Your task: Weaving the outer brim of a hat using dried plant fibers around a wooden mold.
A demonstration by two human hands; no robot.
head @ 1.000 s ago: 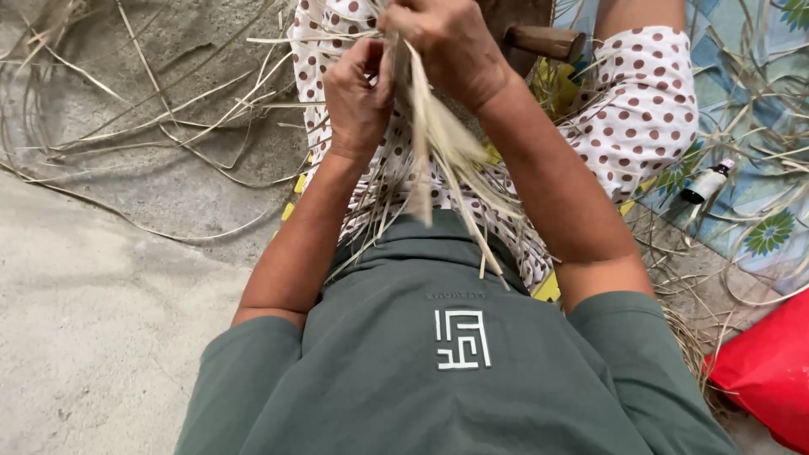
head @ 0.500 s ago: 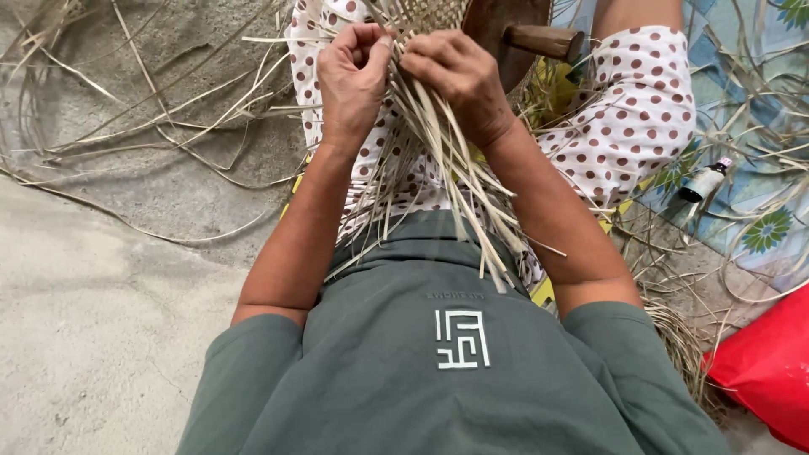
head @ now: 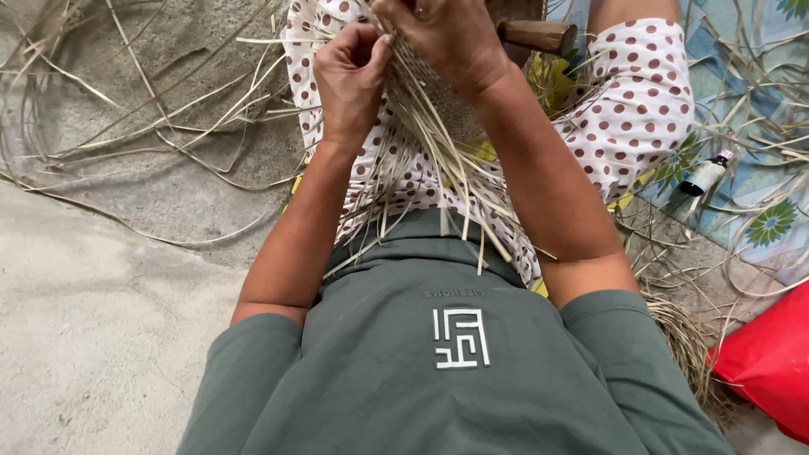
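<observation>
A bundle of pale straw strips [head: 425,160] fans down over my lap from a woven straw piece [head: 438,93] held near the top of the head view. My left hand [head: 350,72] is closed on strips at the weave's left edge. My right hand [head: 447,38] grips the weave from above, fingers curled over it. Both forearms reach up from my grey-green shirt [head: 447,371]. The loose strip ends hang over white cloth with brown dots [head: 628,118] covering my legs.
Loose straw lies scattered on the concrete floor [head: 101,278] at left. A wooden handle [head: 539,35] pokes out behind my right hand. A small bottle [head: 706,174] rests on a blue flowered mat [head: 758,211]; a red bag [head: 771,362] sits at lower right.
Both hands have shifted up and apart along the weave. The bunched strips held upright a second ago now hang fanned out toward my chest.
</observation>
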